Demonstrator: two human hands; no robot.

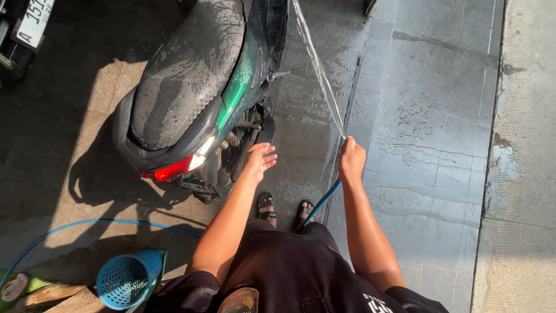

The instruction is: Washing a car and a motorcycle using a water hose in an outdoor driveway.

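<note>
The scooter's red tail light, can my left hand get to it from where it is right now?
Probably yes. The left hand hangs open and empty just right of the scooter's rear, and nothing lies between it and the tail light. The right hand holds the blue hose, so it stays clear.

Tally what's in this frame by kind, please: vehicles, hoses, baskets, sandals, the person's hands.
Scooters: 1, the wet scooter
Hoses: 1, the blue hose, held in the right hand
Baskets: 1, the blue basket
Sandals: 2, left sandal and right sandal
Hands: 2, the left hand empty and open
Total: 7
</note>
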